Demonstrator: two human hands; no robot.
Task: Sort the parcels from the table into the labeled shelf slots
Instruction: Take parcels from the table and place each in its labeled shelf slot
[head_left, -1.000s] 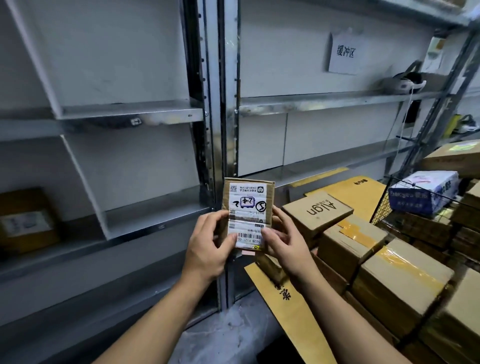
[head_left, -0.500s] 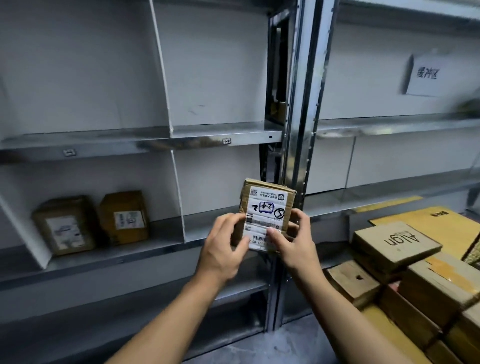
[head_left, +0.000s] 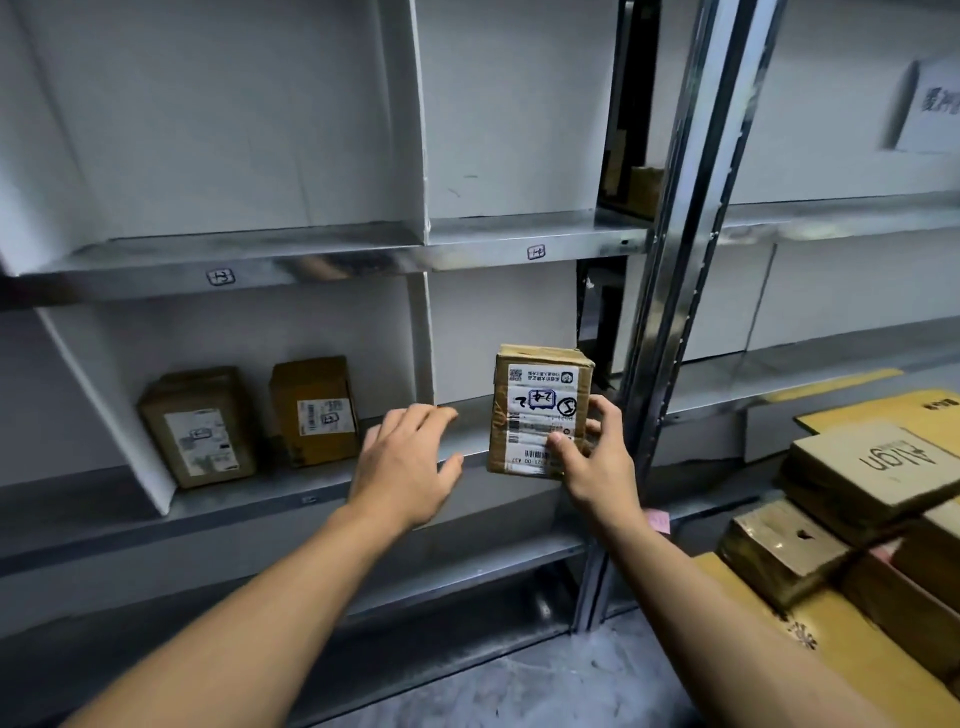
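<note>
Left hand (head_left: 410, 462) let go, fingers spread left of parcel (head_left: 540, 410); right hand (head_left: 597, 462) pinches it alone (cd slip, thin grip)

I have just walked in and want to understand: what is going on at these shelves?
A person is sorting parcels. The right hand grips a small cardboard parcel with a hand-marked shipping label, upright, in front of a shelf slot. The left hand is open and holds nothing, beside the parcel. The slot to its left holds two labeled parcels. Stacked cardboard boxes sit on the right.
</note>
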